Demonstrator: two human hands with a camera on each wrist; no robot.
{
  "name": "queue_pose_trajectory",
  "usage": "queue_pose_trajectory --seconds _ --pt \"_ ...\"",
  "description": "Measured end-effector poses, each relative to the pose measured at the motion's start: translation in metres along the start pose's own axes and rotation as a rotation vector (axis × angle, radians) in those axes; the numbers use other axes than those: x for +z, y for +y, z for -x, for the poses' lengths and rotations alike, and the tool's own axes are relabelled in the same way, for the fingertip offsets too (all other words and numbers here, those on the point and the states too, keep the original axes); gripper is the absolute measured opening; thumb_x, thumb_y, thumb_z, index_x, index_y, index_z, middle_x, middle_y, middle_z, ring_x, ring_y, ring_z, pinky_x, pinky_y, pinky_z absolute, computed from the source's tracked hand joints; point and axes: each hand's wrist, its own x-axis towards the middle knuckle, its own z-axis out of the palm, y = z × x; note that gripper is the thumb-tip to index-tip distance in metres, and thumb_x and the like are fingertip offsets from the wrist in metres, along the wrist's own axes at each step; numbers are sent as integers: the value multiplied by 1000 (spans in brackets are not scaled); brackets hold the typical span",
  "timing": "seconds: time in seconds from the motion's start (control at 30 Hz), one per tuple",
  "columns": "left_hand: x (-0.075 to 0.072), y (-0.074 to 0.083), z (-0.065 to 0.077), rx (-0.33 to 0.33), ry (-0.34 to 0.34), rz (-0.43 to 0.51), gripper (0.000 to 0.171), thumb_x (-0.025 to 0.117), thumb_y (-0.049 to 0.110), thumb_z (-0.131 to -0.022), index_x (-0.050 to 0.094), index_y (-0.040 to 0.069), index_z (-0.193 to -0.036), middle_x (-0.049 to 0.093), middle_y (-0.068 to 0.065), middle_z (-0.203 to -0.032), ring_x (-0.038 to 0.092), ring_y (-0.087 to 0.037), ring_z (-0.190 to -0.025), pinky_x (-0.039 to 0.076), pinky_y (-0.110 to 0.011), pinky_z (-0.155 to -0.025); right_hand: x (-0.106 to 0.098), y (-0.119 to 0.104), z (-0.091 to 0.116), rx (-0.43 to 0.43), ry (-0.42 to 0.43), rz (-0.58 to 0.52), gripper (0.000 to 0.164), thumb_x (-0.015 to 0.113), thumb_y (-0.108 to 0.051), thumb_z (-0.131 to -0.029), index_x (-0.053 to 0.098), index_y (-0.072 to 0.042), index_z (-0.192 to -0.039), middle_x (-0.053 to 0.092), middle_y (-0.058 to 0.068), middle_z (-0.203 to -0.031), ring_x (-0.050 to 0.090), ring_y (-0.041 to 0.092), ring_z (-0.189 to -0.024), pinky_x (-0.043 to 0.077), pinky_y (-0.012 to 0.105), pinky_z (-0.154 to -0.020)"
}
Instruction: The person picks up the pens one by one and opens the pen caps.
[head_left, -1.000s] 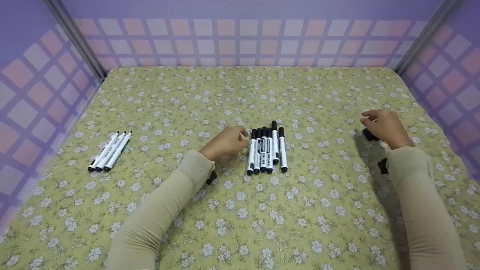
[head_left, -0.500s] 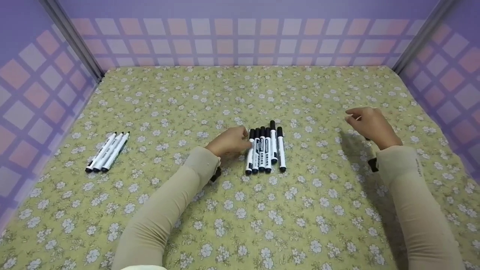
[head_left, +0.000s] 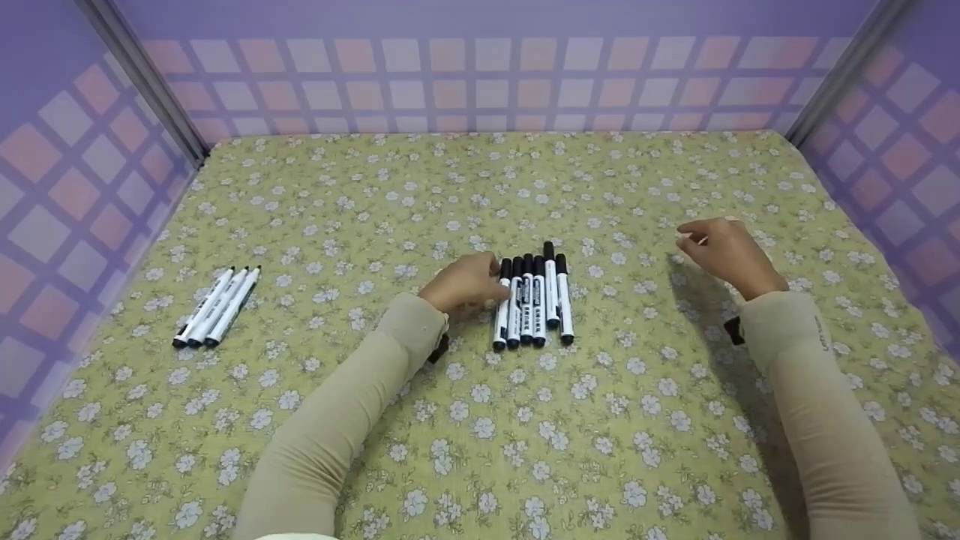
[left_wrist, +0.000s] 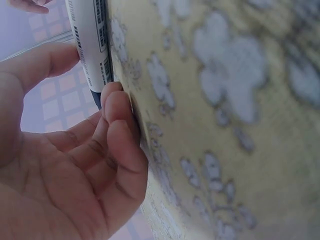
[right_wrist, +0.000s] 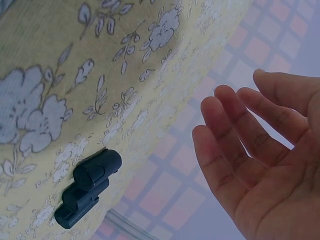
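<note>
My left hand (head_left: 466, 282) is at the left side of a row of capped white-and-black markers (head_left: 527, 307) lying side by side. Its thumb and bent fingers pinch the leftmost marker (left_wrist: 89, 40) near one end; the left wrist view shows the thumb against the white barrel and fingertips by the dark end. The marker lies on the cloth. To the right my right hand (head_left: 727, 251) hovers over the cloth, fingers loosely bent and apart, holding nothing (right_wrist: 260, 145). Below it in the right wrist view lie three black marker caps (right_wrist: 97, 168), hidden behind the hand and sleeve in the head view.
Three uncapped markers (head_left: 217, 307) lie together at the left, dark tips pointing away from me. A yellow floral cloth (head_left: 465, 187) covers the table. Purple checked panels (head_left: 495, 67) stand at the back and both sides.
My right hand has moved left, away from the caps. My left hand has shifted slightly right, its thumb coming onto the leftmost marker of the row.
</note>
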Motion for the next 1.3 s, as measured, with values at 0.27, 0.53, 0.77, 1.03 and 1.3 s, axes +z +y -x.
queue_pose_trajectory --seconds 0.27,0.53,0.77,1.03,1.3 --pt "1 1 2 -10 20 12 58 64 21 -84 43 8 -137 54 -7 -120 37 -11 -47 36 -28 -44 3 -1 0 6 -12 6 43 50 -23 -101 51 1 -136 57 30 -125 57 43 -108 49 55 -82" --pt "2 -1 1 18 31 -9 54 66 18 -83 46 6 -132 55 -10 -121 50 -15 -70 46 -31 -63 5 -2 1 20 -38 2 43 49 -23 -101 50 1 -137 55 29 -126 56 44 -110 49 55 -83" --pt "1 -5 0 111 61 -65 51 64 8 -80 49 2 -129 56 -14 -124 54 -23 -91 49 -34 -75 4 -3 1 24 -50 7 44 49 -24 -101 49 1 -138 56 29 -126 56 43 -109 49 54 -82" --pt "0 -6 1 100 76 -31 20 64 4 -79 53 5 -96 51 -5 -87 46 -14 -66 41 -26 -57 5 -4 1 24 -70 22 46 48 -27 -101 49 0 -138 55 29 -125 59 41 -105 49 54 -82" --pt "-1 -9 -1 82 57 26 46 60 1 -78 25 17 -54 17 4 -51 20 -9 -41 24 -25 -42 5 -6 -1 5 -66 39 43 49 -22 -101 51 2 -136 58 28 -122 62 38 -98 50 52 -79"
